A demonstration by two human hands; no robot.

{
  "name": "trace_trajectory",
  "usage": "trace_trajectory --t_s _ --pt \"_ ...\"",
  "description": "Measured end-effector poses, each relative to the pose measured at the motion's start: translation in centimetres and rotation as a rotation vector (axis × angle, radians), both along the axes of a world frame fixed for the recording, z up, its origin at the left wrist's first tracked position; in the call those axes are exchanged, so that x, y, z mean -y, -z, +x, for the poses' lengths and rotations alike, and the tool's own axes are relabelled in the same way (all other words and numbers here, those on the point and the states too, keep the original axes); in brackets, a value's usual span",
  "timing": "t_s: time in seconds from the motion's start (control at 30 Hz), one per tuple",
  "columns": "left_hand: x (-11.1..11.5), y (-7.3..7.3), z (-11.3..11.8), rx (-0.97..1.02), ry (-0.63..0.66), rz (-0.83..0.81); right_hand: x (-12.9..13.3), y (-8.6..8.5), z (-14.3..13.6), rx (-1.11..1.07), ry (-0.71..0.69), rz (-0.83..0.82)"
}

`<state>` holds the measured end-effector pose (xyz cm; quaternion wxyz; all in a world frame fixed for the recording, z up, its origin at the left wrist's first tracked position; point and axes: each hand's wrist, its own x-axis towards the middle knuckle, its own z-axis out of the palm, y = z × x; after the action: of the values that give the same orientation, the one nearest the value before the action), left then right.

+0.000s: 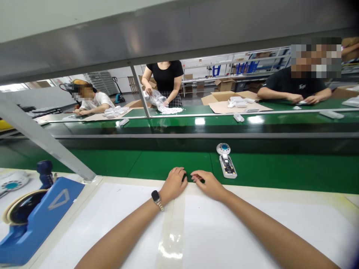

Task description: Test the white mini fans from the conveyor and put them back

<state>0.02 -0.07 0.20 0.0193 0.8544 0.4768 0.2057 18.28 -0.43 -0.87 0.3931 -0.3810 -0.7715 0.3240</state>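
Note:
My left hand (174,183), with a watch (156,198) on its wrist, rests at the far edge of the white table, fingers slightly curled and nothing in them. Just right of it, my right hand (206,184) lies near the same edge with its fingers apart and bare. A small gap separates the two hands. To the right of my right hand, a white device (228,166) lies on the green belt (168,158), its inner parts showing. Its round head (223,148) has a blue centre and points away from me.
A blue tape dispenser (42,216) stands at the left, beside a slanted metal post (47,138). Another round device (14,181) lies behind it. A grey beam (179,33) crosses overhead. Three people work across the belt, near white parts (171,110) and cardboard.

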Motion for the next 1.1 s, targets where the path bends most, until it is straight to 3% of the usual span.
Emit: trace_trajectory --t_s 0.17,0.27,0.37,0.43,0.5,0.63,0.77,0.97,1.1 --pt "0.1 -0.1 0.0 0.026 0.006 -0.003 -0.2 -0.7 0.8 -0.126 0.303 0.214" --pt "0.2 -0.1 0.0 0.037 0.002 -0.011 -1.4 -1.1 2.5 -0.147 0.541 0.301" --pt "0.2 -0.1 -0.1 0.034 -0.002 -0.020 -2.8 -1.3 4.7 -0.112 0.670 0.385" --pt "0.2 -0.1 0.0 0.046 -0.002 -0.021 -3.5 -1.1 5.8 -0.076 0.740 0.358" --pt "0.2 0.0 0.0 0.062 0.005 -0.016 -3.8 -0.7 6.1 0.023 0.794 0.227" --pt "0.2 0.1 0.1 0.062 0.017 -0.005 -2.8 0.0 4.4 0.308 0.738 -0.014" --pt "0.2 0.0 0.2 0.049 0.015 -0.003 -1.5 -0.2 2.1 0.345 0.682 -0.104" --pt "0.3 -0.3 0.2 0.048 0.008 -0.004 -1.8 0.0 1.4 0.090 0.519 -0.261" --pt "0.4 -0.2 0.1 0.068 0.002 -0.030 -2.7 0.1 1.7 -0.275 0.425 -0.465"
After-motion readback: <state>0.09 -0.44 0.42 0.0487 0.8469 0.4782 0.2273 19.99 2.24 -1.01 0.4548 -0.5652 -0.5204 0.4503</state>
